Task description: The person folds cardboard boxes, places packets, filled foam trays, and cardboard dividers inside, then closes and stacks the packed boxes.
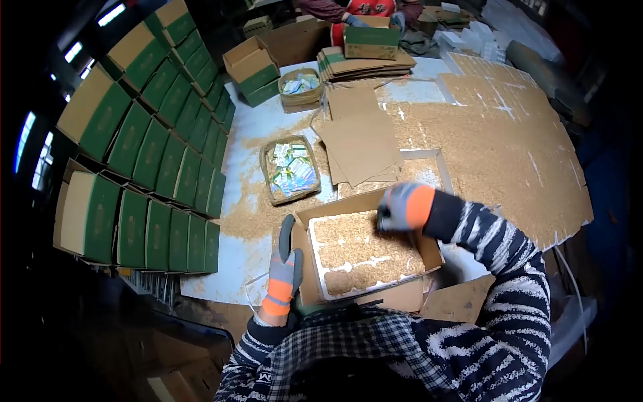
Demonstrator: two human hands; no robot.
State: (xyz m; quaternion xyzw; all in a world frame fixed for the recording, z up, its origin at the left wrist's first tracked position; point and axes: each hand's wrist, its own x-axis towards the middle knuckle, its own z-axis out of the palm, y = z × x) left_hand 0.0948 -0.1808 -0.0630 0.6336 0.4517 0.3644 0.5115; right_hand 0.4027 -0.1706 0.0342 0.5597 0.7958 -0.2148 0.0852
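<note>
In front of me stands an open cardboard box [435,258] holding a white tray [320,273] filled with tan, crumbly, sawdust-like material [362,251]. My left hand [284,268], in a grey and orange glove, lies along the box's left wall with its fingers stretched out. Over the tray's far right part is my right hand [405,208], gloved the same way, its fingers curled downward. Whatever those fingers hold, if anything, is hidden beneath them. Just beyond the box is a basket [266,175] of small printed packets [295,167].
Stacked green and tan boxes [154,161] line the left side. Flat cardboard sheets [362,141] lie past my box. More filled trays [509,134] cover the table's right. A second packet basket [301,100] stands farther back. Across the table, a person's gloved hands [355,21] touch another box [372,41].
</note>
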